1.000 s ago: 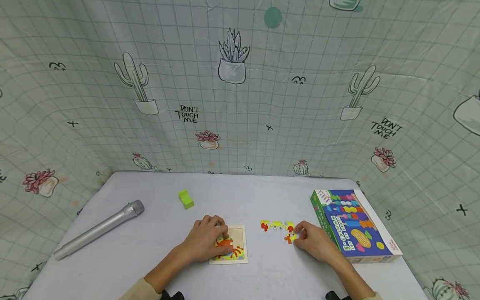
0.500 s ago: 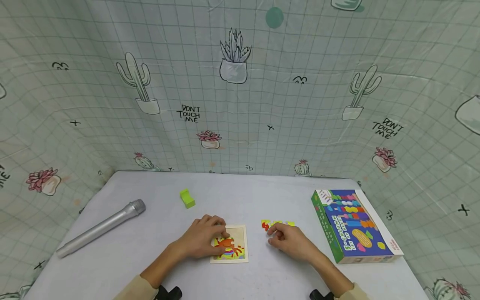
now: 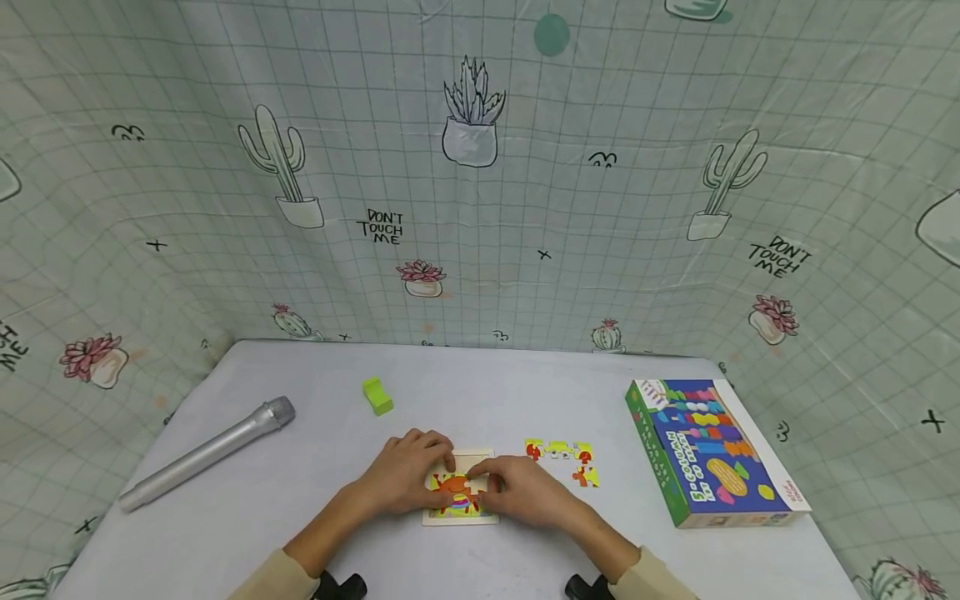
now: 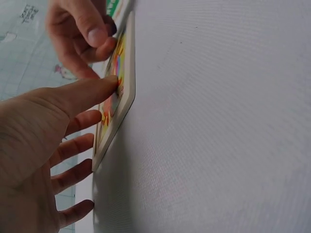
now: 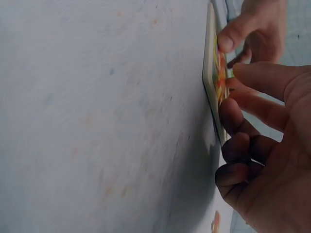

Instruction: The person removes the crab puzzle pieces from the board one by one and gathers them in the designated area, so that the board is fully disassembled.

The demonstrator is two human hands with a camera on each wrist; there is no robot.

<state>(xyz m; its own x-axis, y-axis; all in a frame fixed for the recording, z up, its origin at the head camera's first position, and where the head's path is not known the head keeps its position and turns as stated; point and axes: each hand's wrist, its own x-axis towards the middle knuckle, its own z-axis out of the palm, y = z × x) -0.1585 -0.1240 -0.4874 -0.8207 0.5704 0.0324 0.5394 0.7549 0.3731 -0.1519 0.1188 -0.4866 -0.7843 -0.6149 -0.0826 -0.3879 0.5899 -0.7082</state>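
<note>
A small square jigsaw puzzle in a pale wooden tray [image 3: 461, 522] lies on the white table. Its picture shows an orange crab [image 3: 450, 483] with a rainbow belly; the bare tray bottom shows along the top. On the tray's left side is my left hand [image 3: 408, 475]. Its thumb [image 4: 109, 86] presses on the picture while the spread fingers rest along the edge. My right hand [image 3: 525, 492] reaches in from the right, with thumb and index fingertips apart at the picture [image 5: 219, 73] and the remaining fingers bent. Nothing shows between those two fingertips.
To the right of the tray lie several loose puzzle pieces [image 3: 558, 450], with one piece [image 3: 585, 477] below the row. A colourful box [image 3: 712, 454] stands farther right. A silver microphone [image 3: 210, 454] lies on the left, and a green block [image 3: 377, 396] sits behind the left hand.
My right hand has moved left from the loose pieces to the tray's right side, uncovering the pieces. My left hand has stayed on the tray.
</note>
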